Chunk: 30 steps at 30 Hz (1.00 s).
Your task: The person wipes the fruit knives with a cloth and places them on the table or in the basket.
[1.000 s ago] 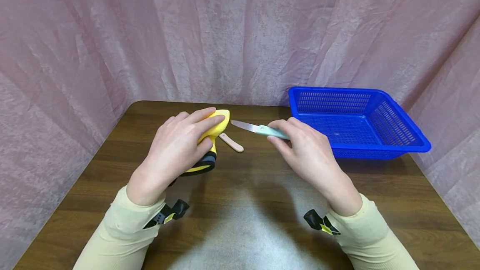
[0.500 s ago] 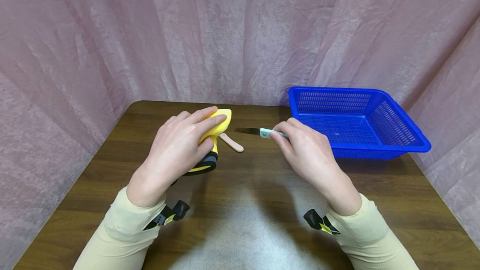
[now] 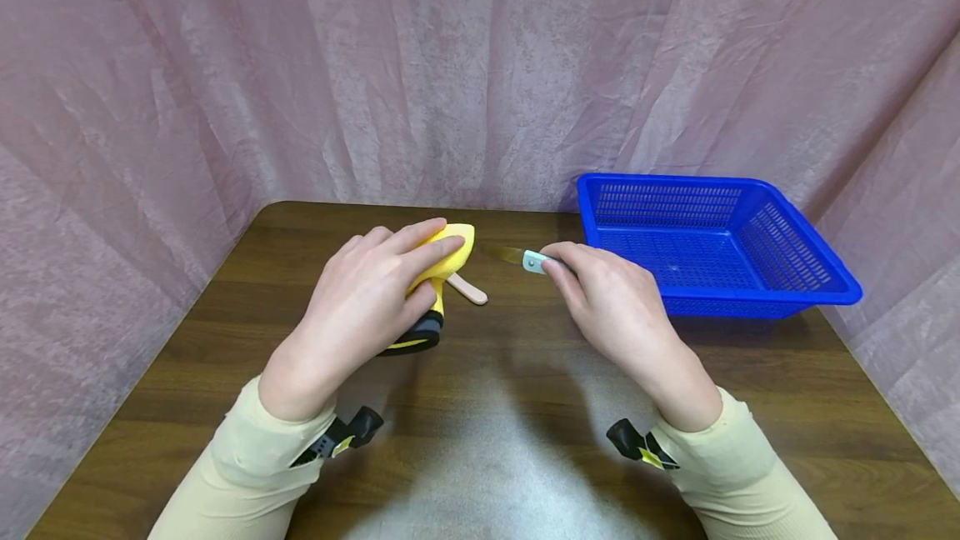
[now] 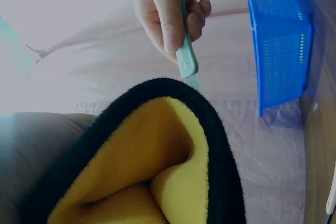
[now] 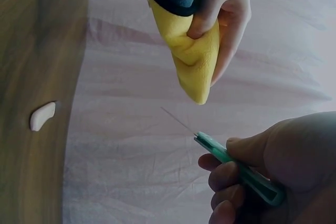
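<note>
My left hand (image 3: 367,294) grips a yellow fleecy sock (image 3: 462,242) with a black and grey cuff, held above the table. In the left wrist view the sock's yellow-lined opening (image 4: 131,150) faces the camera. My right hand (image 3: 615,298) holds a folding knife (image 3: 534,262) by its mint-green slotted handle. The unfolded blade (image 3: 504,253) points left at the sock's toe, with a small gap between them. Seen from the right wrist, the thin blade (image 5: 176,119) appears nearly edge-on. A pale pink slim handle (image 3: 471,290) lies on the table, partly hidden behind the sock.
A blue perforated basket (image 3: 735,298) stands at the back right of the brown wooden table (image 3: 487,407), just beyond my right hand. Pink curtains (image 3: 480,82) hang behind the table and at both sides.
My left hand has shifted slightly right with the sock, covering more of the pink handle. The knife has turned in my right hand, its blade now looking darker and shorter.
</note>
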Tool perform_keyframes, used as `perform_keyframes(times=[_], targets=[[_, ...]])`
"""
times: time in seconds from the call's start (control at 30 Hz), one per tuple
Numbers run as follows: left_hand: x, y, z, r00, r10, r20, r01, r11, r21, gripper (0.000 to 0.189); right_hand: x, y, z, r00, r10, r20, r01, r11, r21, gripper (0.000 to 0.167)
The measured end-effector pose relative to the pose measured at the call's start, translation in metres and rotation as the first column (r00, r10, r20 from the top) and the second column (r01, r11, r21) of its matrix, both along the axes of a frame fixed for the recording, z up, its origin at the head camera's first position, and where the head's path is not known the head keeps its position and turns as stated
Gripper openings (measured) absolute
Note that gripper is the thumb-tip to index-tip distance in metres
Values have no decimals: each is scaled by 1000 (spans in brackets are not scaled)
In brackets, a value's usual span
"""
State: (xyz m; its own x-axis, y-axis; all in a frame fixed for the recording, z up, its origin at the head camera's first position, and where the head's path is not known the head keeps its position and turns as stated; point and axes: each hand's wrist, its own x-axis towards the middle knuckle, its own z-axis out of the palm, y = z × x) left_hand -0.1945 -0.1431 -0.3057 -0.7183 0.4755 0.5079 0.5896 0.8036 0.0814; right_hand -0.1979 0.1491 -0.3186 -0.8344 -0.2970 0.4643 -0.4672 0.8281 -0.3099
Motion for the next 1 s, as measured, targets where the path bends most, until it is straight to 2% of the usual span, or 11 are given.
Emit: perform_keyframes(times=[0.47, 0.7, 1.0], targets=[[4, 9, -3, 998, -52, -38, 51, 999, -13, 61, 2, -1, 1, 998, 12, 61, -14, 999, 30, 17], [5, 15, -5, 996, -80, -34, 79, 996, -30, 61, 3, -3, 0, 997, 23, 68, -26, 998, 54, 11], [7, 22, -9, 991, -118, -57, 115, 992, -50, 59, 3, -6, -2, 996, 33, 78, -39, 996, 76, 18]])
